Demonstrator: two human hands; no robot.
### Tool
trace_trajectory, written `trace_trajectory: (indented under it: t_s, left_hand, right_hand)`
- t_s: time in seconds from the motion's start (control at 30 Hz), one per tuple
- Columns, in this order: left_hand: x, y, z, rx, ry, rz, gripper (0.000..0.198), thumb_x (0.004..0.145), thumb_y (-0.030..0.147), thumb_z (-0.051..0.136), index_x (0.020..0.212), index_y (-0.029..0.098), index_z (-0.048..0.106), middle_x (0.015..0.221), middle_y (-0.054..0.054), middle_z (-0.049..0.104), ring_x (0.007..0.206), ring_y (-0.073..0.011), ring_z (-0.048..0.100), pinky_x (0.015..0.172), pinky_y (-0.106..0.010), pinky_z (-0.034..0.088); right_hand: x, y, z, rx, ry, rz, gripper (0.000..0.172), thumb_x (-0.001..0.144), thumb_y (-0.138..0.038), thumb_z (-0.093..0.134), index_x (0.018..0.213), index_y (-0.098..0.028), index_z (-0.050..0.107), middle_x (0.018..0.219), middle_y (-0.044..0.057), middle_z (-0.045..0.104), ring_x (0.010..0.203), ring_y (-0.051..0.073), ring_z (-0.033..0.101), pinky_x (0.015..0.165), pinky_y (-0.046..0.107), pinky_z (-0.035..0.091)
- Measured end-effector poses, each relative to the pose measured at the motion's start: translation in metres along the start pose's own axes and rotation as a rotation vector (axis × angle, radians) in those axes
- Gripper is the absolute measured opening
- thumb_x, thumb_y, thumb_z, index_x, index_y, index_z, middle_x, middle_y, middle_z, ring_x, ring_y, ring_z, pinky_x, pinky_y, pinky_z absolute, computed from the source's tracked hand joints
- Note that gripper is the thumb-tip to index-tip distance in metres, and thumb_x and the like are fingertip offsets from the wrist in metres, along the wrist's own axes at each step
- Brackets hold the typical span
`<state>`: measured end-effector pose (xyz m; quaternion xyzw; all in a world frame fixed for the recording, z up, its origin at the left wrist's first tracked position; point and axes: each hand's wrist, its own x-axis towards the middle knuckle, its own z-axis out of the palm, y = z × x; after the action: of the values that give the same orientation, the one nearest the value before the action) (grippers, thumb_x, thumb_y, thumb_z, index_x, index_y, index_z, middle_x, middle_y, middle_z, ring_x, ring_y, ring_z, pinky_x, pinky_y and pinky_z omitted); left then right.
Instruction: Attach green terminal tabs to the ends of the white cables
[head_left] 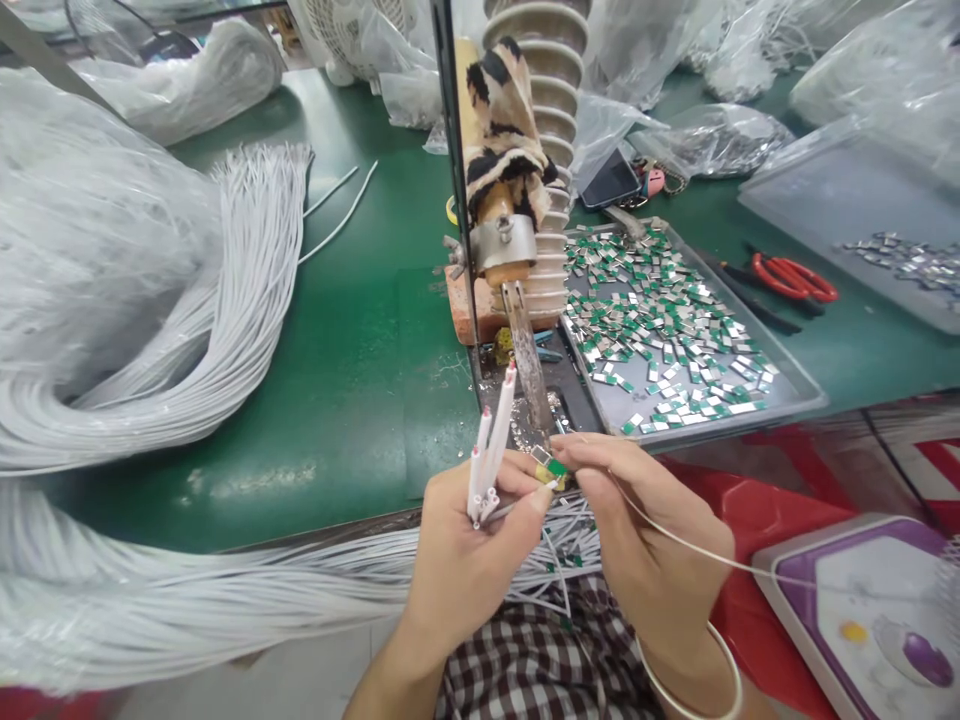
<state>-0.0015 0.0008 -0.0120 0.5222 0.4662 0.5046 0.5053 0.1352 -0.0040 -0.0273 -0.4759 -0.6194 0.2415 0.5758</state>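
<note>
My left hand is closed around several white cables, their cut ends with reddish cores pointing up. Between its thumb and forefinger, one white cable end meets a small green circuit board with a metal plug. Pinched from the other side, the fingers of my right hand are at the board, and a thin solder wire runs from them over the hand to the right. Just above the fingertips is the metal tip of a clamped soldering iron; whether it touches the board I cannot tell.
A tray of small green boards stands right of the iron, with red-handled pliers beyond it. A ribbed hose rises behind the iron. White cable bundles lie left and across my lap. A brick sits under the clamp.
</note>
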Motion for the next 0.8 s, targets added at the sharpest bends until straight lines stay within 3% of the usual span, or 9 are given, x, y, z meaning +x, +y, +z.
trace_trajectory:
  t_s: [0.17, 0.27, 0.37, 0.5, 0.57, 0.67, 0.8]
  left_hand:
    - [-0.011, -0.01, -0.005, 0.029, -0.114, -0.021, 0.022, 0.094, 0.019, 0.057, 0.075, 0.019, 0.069, 0.081, -0.001, 0.07, 0.078, -0.0132, 0.064, 0.071, -0.022, 0.048]
    - [-0.02, -0.02, -0.009, -0.091, 0.006, -0.075, 0.028, 0.099, 0.028, 0.05, 0.084, 0.021, 0.072, 0.091, -0.004, 0.072, 0.082, -0.0154, 0.068, 0.07, -0.023, 0.05]
    - [-0.026, -0.023, -0.01, -0.101, 0.051, -0.081, 0.028, 0.099, 0.031, 0.048, 0.089, 0.021, 0.072, 0.08, -0.002, 0.069, 0.064, -0.0121, 0.063, 0.062, -0.023, 0.047]
    - [-0.03, -0.017, -0.004, 0.11, -0.168, -0.047, 0.024, 0.096, 0.023, 0.054, 0.077, 0.019, 0.069, 0.069, 0.0, 0.06, 0.066, -0.0137, 0.054, 0.063, -0.024, 0.039]
    - [-0.032, -0.013, -0.002, 0.147, -0.236, -0.046, 0.025, 0.095, 0.02, 0.055, 0.071, 0.019, 0.063, 0.068, 0.001, 0.054, 0.067, -0.0138, 0.049, 0.063, -0.025, 0.037]
    - [-0.033, -0.01, -0.001, 0.144, -0.194, -0.079, 0.024, 0.089, 0.025, 0.065, 0.067, 0.018, 0.059, 0.067, 0.002, 0.05, 0.064, -0.0132, 0.045, 0.061, -0.025, 0.035]
    - [-0.034, -0.008, -0.003, 0.027, -0.087, 0.002, 0.017, 0.086, 0.034, 0.07, 0.076, 0.021, 0.065, 0.068, 0.002, 0.052, 0.064, -0.013, 0.046, 0.061, -0.025, 0.035]
  right_hand:
    - [0.001, -0.001, -0.005, 0.136, 0.016, 0.043, 0.029, 0.082, 0.003, 0.063, 0.095, -0.022, 0.068, 0.091, -0.002, 0.071, 0.091, 0.012, 0.067, 0.082, 0.024, 0.054]
    - [0.0, 0.001, -0.015, 0.156, -0.001, 0.05, 0.027, 0.082, 0.004, 0.061, 0.091, -0.021, 0.065, 0.088, 0.0, 0.067, 0.089, 0.014, 0.064, 0.079, 0.027, 0.052]
    - [0.001, -0.003, -0.025, 0.062, -0.026, 0.025, 0.024, 0.08, 0.003, 0.064, 0.088, -0.019, 0.062, 0.085, 0.002, 0.061, 0.089, 0.016, 0.059, 0.081, 0.032, 0.049]
    - [0.003, -0.02, -0.027, -0.1, -0.282, -0.125, 0.021, 0.078, -0.002, 0.068, 0.093, -0.017, 0.063, 0.086, 0.003, 0.063, 0.089, 0.017, 0.056, 0.08, 0.032, 0.049]
    - [0.003, -0.026, -0.023, -0.116, -0.345, -0.178, 0.02, 0.08, -0.002, 0.066, 0.094, -0.016, 0.064, 0.086, 0.004, 0.066, 0.087, 0.017, 0.056, 0.077, 0.032, 0.05]
    - [0.002, -0.028, -0.019, -0.03, -0.311, -0.12, 0.017, 0.081, -0.001, 0.062, 0.09, -0.016, 0.065, 0.081, 0.003, 0.066, 0.081, 0.015, 0.057, 0.074, 0.031, 0.051]
    - [-0.002, -0.021, -0.019, 0.161, -0.257, 0.024, 0.018, 0.081, -0.001, 0.062, 0.087, -0.018, 0.064, 0.077, 0.0, 0.064, 0.077, 0.013, 0.058, 0.067, 0.028, 0.051]
